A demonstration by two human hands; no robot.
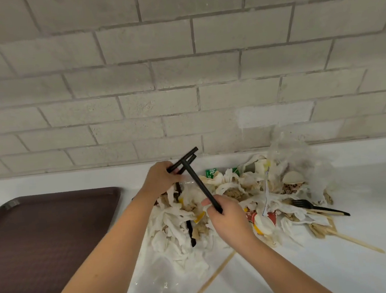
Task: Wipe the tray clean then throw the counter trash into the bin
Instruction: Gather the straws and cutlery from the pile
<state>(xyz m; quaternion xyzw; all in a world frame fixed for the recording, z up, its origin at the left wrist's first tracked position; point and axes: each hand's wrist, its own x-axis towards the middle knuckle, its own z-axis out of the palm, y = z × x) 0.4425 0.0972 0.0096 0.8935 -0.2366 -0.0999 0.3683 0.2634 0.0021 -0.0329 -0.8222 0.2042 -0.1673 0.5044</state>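
Observation:
A dark brown tray (51, 240) lies on the white counter at the left. To its right spreads a heap of trash (242, 200): crumpled white napkins, paper cups, clear plastic, a green wrapper. My left hand (160, 179) holds two black straws (187, 158) above the heap's far left side. My right hand (225, 220) grips the lower end of a third black straw (199, 184), whose upper end crosses the two in my left hand.
A black plastic fork (314, 206) and wooden stir sticks (354, 240) lie at the heap's right edge. Another wooden stick (216, 274) lies on the counter (336, 273) near the front. A grey brick wall (182, 77) rises behind the counter.

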